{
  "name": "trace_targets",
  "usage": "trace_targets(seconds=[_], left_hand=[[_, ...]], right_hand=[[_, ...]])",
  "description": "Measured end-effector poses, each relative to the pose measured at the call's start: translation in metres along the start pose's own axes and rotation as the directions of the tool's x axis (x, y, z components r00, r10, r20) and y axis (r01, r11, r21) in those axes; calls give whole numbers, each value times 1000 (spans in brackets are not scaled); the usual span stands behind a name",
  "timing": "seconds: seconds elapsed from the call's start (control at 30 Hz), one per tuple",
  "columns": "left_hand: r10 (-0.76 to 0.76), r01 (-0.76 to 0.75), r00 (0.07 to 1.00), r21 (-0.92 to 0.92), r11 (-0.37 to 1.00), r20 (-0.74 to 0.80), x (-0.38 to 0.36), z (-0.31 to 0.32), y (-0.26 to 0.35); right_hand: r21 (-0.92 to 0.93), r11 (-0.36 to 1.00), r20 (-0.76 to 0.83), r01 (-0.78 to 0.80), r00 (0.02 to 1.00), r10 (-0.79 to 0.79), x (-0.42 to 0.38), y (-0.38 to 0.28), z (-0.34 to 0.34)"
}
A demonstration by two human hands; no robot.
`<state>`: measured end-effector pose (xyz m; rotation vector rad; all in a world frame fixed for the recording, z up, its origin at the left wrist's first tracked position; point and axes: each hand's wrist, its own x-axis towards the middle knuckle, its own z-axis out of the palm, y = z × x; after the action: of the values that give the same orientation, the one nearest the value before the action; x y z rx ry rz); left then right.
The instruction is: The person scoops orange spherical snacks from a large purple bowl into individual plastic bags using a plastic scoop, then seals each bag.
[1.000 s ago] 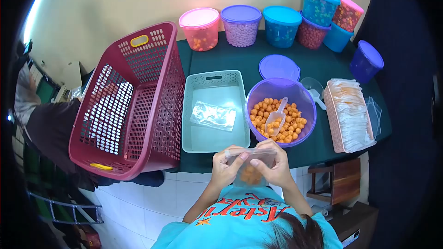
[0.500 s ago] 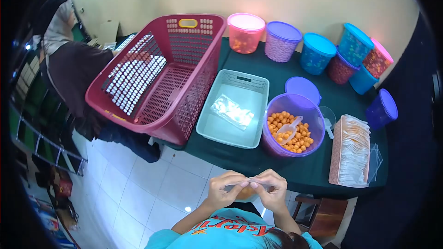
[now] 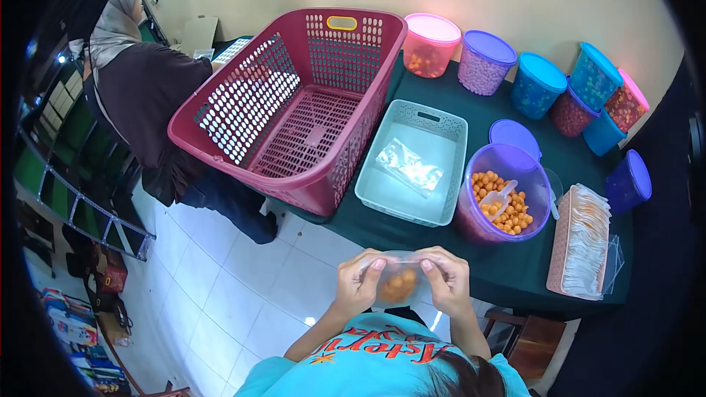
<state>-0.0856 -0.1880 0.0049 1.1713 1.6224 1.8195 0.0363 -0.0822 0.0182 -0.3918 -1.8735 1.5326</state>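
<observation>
A small clear plastic bag [image 3: 398, 285] with round orange snacks in its bottom hangs between my hands, in front of my chest. My left hand [image 3: 358, 281] pinches its top left corner, while my right hand [image 3: 448, 279] pinches the top right. The bag's upper edge is stretched taut between them. Just beyond my right hand, a purple tub [image 3: 474, 222] is partly filled with the same orange snacks [image 3: 521, 215], and a clear scoop [image 3: 501, 201] rests in them. Past my hands, a pale green basket [image 3: 412, 215] has a clear plastic packet [image 3: 409, 167] lying in it.
A big maroon laundry basket [image 3: 294, 187] stands at the left of the green-covered table. Lidded tubs [image 3: 487, 66] line the back. A pink basket [image 3: 562, 250] of flat bags stands at right, near a purple lid [image 3: 515, 136]. Another person [image 3: 147, 95] stands at far left.
The bag's top edge, bunched between my fingers before, is now spread wide, and my hands have moved slightly apart. The whole view has shifted, with the table things appearing further right.
</observation>
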Motion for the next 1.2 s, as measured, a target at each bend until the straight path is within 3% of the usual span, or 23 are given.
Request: trace_targets(seconds=[0.03, 0.1, 0.23, 0.3, 0.37, 0.57, 0.63, 0.7, 0.8, 0.87, 0.93, 1.03, 1.07, 1.13, 1.2], left_hand=[[-2, 2, 1000, 4, 1000, 9, 6, -6, 1], [182, -180, 979, -30, 983, 96, 20, -19, 4], [186, -173, 969, -90, 981, 161, 37, -46, -3], [215, -211, 962, -41, 977, 170, 44, -61, -15], [205, -202, 955, -37, 979, 214, 52, -71, -17], [210, -196, 895, -75, 978, 392, 74, -90, -15], [335, -333, 878, -66, 941, 342, 79, -95, -26], [300, -301, 883, -55, 952, 362, 80, -98, -21], [247, -229, 877, -92, 969, 413, 88, -105, -10], [233, -184, 862, -149, 972, 450, 92, -109, -11], [350, -252, 794, -254, 934, 498, 92, -110, -21], [428, -359, 798, -237, 903, 424, 92, -109, -40], [460, -365, 746, -282, 887, 481, 94, -110, -48], [420, -280, 741, -328, 902, 524, 93, -108, -42], [307, -80, 706, -359, 930, 639, 96, -111, -35]], right_hand=[[-14, 1000, -63, 5, 998, -6, 5, 0, 7], [5, 1000, -111, -23, 994, 23, 16, -1, 18], [40, 999, -153, -36, 987, 41, 30, 3, 33], [64, 996, -71, 59, 996, -54, 35, 4, 42], [92, 995, -97, 48, 995, -39, 40, 3, 52], [-112, 988, -333, 107, 933, -138, 53, 10, 88], [-155, 986, -406, 55, 907, -115, 53, 7, 101], [-145, 989, -407, 9, 911, -68, 53, 0, 98], [-253, 965, -79, 73, 992, -96, 55, -13, 77], [-269, 963, -71, 34, 996, -55, 53, -19, 72], [-276, 961, -52, 9, 998, -24, 52, -18, 69], [-313, 947, -36, -65, 998, 56, 55, -21, 72], [-314, 947, -34, -65, 998, 57, 56, -24, 70], [-304, 949, -85, -88, 994, 65, 58, -33, 62], [-177, 977, -413, -120, 910, 36, 56, -45, 54]])
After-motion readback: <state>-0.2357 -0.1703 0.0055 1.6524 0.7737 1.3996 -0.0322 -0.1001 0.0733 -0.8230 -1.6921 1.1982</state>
